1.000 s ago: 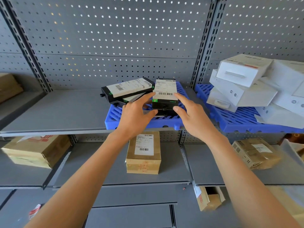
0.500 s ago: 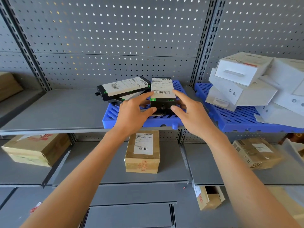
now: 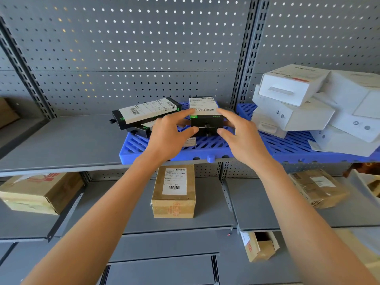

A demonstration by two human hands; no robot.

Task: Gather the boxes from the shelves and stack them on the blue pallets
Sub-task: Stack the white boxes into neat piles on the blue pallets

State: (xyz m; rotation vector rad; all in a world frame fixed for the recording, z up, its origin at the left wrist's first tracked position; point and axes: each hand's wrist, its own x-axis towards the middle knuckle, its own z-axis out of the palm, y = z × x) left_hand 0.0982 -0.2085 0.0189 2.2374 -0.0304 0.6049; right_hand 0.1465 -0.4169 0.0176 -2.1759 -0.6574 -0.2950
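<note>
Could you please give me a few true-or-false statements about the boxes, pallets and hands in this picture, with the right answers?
1. Both hands are at the upright-labelled black box on the blue pallet. True: the left hand is at its left side, the right hand at its right.
2. The white boxes sit on the bare grey shelf. False: they are piled on the other blue pallet, to the right.
3. A brown cardboard box with a white label lies on the shelf below the pallets. True.
4. The other black boxes lie to the right of the hands. False: they lie to the left, partly over the pallet's edge.
</note>
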